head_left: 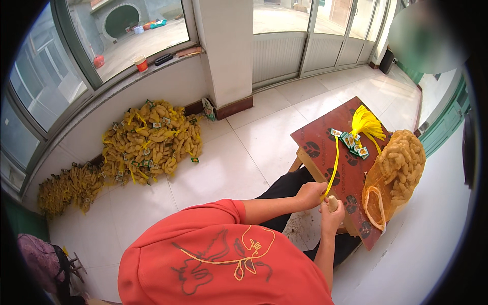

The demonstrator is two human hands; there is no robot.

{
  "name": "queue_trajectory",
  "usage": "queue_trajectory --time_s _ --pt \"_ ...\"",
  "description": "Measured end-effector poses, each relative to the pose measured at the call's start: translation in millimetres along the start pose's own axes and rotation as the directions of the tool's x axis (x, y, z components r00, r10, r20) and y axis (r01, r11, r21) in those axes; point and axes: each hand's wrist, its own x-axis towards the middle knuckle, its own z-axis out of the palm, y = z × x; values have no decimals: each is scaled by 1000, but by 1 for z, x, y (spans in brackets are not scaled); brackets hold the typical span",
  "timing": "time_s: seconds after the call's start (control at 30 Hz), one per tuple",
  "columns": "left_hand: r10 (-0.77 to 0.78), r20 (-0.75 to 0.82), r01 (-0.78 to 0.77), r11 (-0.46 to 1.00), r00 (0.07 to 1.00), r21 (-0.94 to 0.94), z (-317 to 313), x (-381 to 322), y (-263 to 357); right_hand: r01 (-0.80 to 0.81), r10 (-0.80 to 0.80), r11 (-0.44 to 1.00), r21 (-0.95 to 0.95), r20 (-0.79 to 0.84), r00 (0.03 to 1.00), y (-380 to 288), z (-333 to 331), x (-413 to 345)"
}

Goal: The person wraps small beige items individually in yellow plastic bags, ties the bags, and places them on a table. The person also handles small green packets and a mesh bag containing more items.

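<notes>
My left hand (313, 195) pinches the lower end of a long yellow mesh sleeve (335, 164), whose tagged top lies on the red board tabletop (318, 143). Touching or nearly touching it, my right hand (331, 216) grips a pale, blunt-ended piece (333, 203); its kind is unclear. A bundle of yellow mesh sleeves (366, 122) lies at the board's far end, with green-and-white tags (352, 142) beside it. At the board's right edge stands an orange mesh sack (404, 167) filled with tan, knobby pieces, its mouth rimmed with a pale band.
Along the window wall lies a large heap of filled yellow mesh bags (152, 137) with tags, trailing into a smaller heap (72, 187). A paper cup (141, 63) and a dark case (163, 60) rest on the sill. A white wall (411, 248) borders the board's right side.
</notes>
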Motion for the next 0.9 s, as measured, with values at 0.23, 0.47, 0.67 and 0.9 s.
queue_trajectory --time_s 0.23,0.47,0.67,0.9 --pt "156 42 -161 970 987 182 6 -1 -7 65 -49 987 -145 114 992 -9 -3 1" --pt "78 -6 -78 994 997 77 5 -3 -7 231 -227 893 -386 55 972 -12 7 7" --pt "40 20 -40 999 999 20 4 -3 -12 113 -144 965 -236 -122 982 20 8 19" --pt "-32 -45 26 993 998 -115 13 2 -19 -391 536 487 781 86 840 43 3 39"
